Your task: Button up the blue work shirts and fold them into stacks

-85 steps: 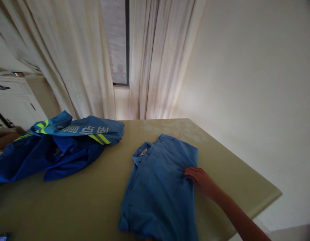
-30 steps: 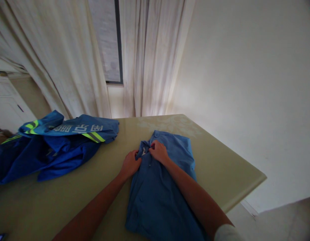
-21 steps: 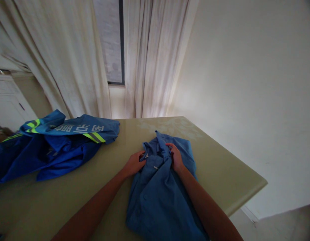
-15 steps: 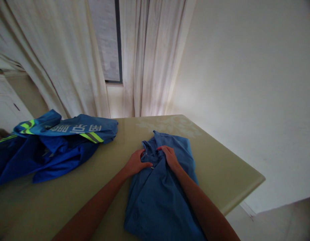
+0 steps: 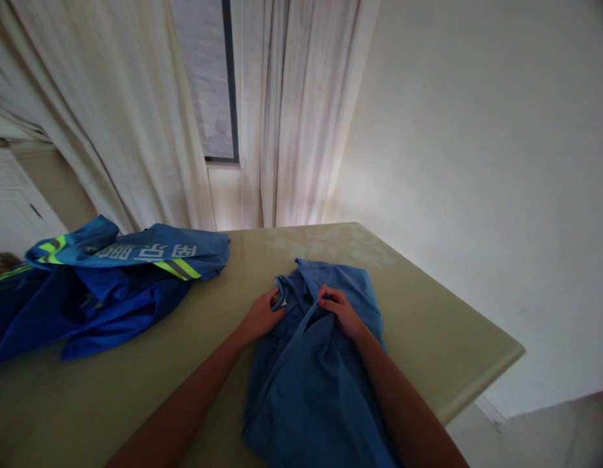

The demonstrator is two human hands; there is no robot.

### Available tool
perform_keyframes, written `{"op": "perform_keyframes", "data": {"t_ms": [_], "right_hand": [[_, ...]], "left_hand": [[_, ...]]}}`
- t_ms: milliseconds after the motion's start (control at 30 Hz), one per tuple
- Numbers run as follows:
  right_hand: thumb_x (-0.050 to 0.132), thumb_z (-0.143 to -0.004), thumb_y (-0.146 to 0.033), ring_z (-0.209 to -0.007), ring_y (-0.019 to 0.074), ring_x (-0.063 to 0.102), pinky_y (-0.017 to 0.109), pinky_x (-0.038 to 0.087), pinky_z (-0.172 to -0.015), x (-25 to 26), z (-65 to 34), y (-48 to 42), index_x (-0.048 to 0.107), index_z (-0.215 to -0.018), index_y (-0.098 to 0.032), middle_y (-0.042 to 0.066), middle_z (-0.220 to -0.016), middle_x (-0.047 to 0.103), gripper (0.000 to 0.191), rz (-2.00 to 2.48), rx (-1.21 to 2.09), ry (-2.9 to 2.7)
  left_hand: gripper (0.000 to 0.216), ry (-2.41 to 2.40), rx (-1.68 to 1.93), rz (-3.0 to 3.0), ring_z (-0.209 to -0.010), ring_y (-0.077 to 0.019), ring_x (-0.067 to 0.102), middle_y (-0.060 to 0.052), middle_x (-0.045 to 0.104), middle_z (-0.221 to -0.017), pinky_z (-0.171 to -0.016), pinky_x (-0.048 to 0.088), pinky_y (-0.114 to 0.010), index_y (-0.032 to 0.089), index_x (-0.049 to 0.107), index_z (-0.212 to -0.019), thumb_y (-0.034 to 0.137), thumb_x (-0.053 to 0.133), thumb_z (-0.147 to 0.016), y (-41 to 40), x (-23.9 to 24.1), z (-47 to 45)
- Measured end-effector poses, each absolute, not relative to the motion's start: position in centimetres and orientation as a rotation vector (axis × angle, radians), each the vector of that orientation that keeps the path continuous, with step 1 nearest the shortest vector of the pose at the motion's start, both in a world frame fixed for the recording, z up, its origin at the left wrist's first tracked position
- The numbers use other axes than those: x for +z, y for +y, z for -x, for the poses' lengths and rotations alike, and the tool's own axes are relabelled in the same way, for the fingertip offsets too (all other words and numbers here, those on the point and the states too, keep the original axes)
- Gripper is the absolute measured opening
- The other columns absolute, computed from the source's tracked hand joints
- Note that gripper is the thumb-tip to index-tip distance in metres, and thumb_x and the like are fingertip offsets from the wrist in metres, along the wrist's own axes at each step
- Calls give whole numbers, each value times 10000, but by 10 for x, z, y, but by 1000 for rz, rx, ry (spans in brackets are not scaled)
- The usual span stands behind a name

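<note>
A light blue collared cotton shirt (image 5: 311, 377) lies folded lengthways on the pale yellow-green glossy bench (image 5: 428, 325), its collar end pointing toward the white curtains (image 5: 292, 110) and its lower part reaching the near edge of the bench. The left hand (image 5: 261, 316) rests on the shirt's collar at its left side, fingers curled onto the cloth beside a small white label. The right hand (image 5: 341, 311) is just right of the collar, fingers bent and pinching a raised ridge of the shirt's fabric. Both forearms cross the shirt's lower part. Well left of the shirt, a heap of dark blue work jackets with yellow-green reflective stripes and white lettering (image 5: 106, 279) lies on the bench.
</note>
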State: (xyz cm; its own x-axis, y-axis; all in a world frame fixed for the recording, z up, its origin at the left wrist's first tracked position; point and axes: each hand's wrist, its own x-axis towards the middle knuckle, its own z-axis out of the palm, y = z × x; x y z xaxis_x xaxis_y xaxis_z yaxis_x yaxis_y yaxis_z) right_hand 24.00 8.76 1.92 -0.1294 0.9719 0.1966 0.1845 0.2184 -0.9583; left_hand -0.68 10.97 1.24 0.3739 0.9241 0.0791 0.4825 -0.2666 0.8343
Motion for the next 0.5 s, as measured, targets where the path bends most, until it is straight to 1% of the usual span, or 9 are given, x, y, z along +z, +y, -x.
{"op": "perform_keyframes", "data": {"t_ms": [33, 67, 167, 233, 267, 333, 367, 433, 500], "right_hand": [[676, -779, -476, -736, 195, 576, 298, 484, -685, 18, -244, 87, 595, -773, -235, 3, -789, 589, 254, 1116, 1084, -1431], [681, -752, -465, -692, 188, 561, 292, 478, -646, 16, -247, 86, 575, -761, -236, -2, -762, 573, 253, 1096, 1121, -1346], [683, -707, -434, -615, 175, 529, 287, 479, -601, 12, -250, 86, 543, -774, -241, -13, -710, 539, 248, 1052, 1139, -1209], [666, -712, -435, -598, 173, 512, 287, 477, -593, 11, -248, 86, 522, -798, -246, -15, -703, 520, 253, 1060, 1099, -1197], [654, -720, -440, -603, 175, 507, 287, 473, -595, 12, -247, 86, 512, -803, -247, -13, -711, 513, 254, 1069, 1062, -1207], [628, -750, -452, -647, 184, 514, 292, 475, -624, 15, -243, 86, 500, -807, -249, -1, -755, 515, 246, 1091, 934, -1240], [612, -773, -456, -687, 192, 526, 300, 483, -657, 18, -240, 86, 503, -809, -249, 8, -787, 521, 237, 1099, 841, -1259], [580, -828, -454, -787, 210, 551, 327, 498, -755, 25, -233, 87, 526, -815, -247, 25, -848, 533, 214, 1116, 625, -1311], [562, -880, -440, -884, 227, 563, 363, 491, -863, 34, -224, 88, 572, -826, -243, 42, -898, 551, 205, 1152, 437, -1415]], "left_hand": [[496, 1194, 712, -1977, -882, -256, 697, -77, 758, -964, -868, 545, -386, 175, 649, -1310, 254, 561, -828, 107, 15, 1], [495, 1169, 679, -2067, -932, -263, 685, -77, 750, -982, -913, 528, -397, 185, 665, -1296, 213, 549, -815, 104, 16, -5], [454, 1166, 609, -2264, -1194, -340, 591, -127, 686, -1239, -1070, 432, -488, 222, 698, -1267, 218, 563, -833, 93, 9, -27], [467, 1214, 585, -2320, -1331, -402, 500, -171, 581, -1428, -1130, 364, -553, 212, 663, -1328, 272, 574, -874, 88, -3, -39], [489, 1219, 588, -2330, -1394, -414, 447, -180, 522, -1503, -1167, 317, -566, 204, 628, -1376, 278, 564, -897, 86, -9, -43], [522, 1177, 604, -2323, -1489, -392, 349, -163, 445, -1588, -1243, 210, -538, 202, 570, -1442, 237, 539, -922, 86, -18, -49], [519, 1148, 609, -2305, -1509, -375, 327, -151, 444, -1595, -1264, 174, -515, 206, 568, -1445, 207, 530, -928, 88, -20, -51], [474, 1118, 617, -2241, -1488, -371, 365, -151, 495, -1556, -1267, 185, -507, 203, 604, -1405, 175, 539, -936, 92, -18, -53], [398, 1116, 637, -2166, -1407, -360, 466, -155, 550, -1490, -1219, 292, -545, 198, 632, -1349, 215, 590, -954, 95, -11, -53]]}}
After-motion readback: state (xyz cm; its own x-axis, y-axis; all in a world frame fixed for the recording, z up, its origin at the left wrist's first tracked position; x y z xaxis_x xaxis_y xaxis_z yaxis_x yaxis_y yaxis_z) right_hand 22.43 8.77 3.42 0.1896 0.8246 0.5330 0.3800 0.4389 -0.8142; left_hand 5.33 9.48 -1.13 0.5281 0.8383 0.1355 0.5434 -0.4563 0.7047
